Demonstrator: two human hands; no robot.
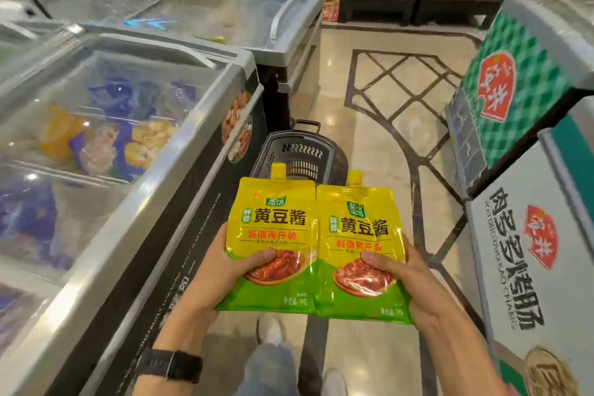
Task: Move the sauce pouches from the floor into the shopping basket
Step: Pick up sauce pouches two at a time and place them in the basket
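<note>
At lower centre the left hand (231, 264) grasps one yellow soybean-sauce pouch (273, 225) and the right hand (405, 273) grasps a second pouch (360, 235), side by side with edges touching, above the floor (401, 100). The pouches hide the near rim of the black shopping basket (299, 151), which stands beside a glass-topped chest freezer (128, 125) filling the left of the frame. Stacked cartons (520, 267) crowd the right edge.

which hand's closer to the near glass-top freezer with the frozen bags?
Left. The left hand grips its sauce pouch just beside the freezer; the right hand, gripping the other pouch, is farther off to the right.
</note>
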